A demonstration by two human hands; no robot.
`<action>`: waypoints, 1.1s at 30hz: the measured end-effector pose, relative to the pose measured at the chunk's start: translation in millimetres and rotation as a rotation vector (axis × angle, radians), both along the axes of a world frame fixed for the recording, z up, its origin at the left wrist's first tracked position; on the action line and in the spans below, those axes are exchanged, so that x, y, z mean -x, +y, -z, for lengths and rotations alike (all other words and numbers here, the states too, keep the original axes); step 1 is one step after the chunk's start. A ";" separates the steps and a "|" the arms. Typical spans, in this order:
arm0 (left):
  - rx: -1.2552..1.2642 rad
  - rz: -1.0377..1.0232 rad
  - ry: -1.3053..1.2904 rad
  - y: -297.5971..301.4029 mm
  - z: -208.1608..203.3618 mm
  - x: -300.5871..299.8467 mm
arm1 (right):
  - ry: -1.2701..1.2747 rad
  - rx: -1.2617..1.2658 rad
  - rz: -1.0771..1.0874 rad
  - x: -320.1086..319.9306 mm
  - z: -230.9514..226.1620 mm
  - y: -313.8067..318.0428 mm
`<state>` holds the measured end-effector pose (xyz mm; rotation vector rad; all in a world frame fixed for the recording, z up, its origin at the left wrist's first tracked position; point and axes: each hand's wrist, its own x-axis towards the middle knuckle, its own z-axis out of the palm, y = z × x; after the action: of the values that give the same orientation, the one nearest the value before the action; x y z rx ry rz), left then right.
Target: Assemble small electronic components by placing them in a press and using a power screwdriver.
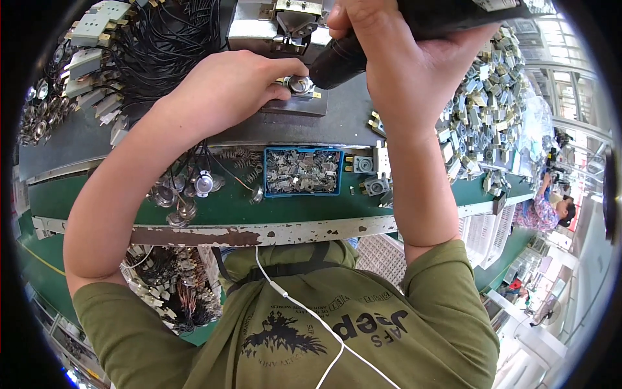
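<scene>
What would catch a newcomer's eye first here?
Probably the bulky black tool in the right hand, at the top, its end beside the round metal part that the left hand holds. Then the big heap of pale blocky parts on the right, and the blue tray of small metal pieces near the picture's centre.

The person wears an olive-green T-shirt [253, 298] with short, loose sleeves, the left sleeve [126, 330] and the right sleeve [447, 292] both plain and ending around the elbows. Across the chest, to the left, sits a black winged emblem [282, 334] with ragged edges; to the right is bold dark lettering [374, 326], with a row of small outlined characters [359, 299] on its far side. A dark band [278, 272] crosses the shirt's far part. A thin white cable [311, 312] with a small inline piece [278, 289] forks toward the near edge. The left hand [243, 81] and right hand [414, 68] are bare.
</scene>
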<state>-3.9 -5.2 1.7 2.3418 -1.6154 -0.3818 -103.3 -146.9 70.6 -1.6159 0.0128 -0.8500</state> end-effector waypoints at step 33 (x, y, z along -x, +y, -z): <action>0.084 0.435 -0.225 24.2 28.2 82.4 | -0.644 -0.333 -0.226 15.3 6.9 -56.0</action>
<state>-86.3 19.0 -26.5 2.0182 -2.2061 -0.1309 -118.7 -202.9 63.7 -0.9619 -0.4506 -1.0902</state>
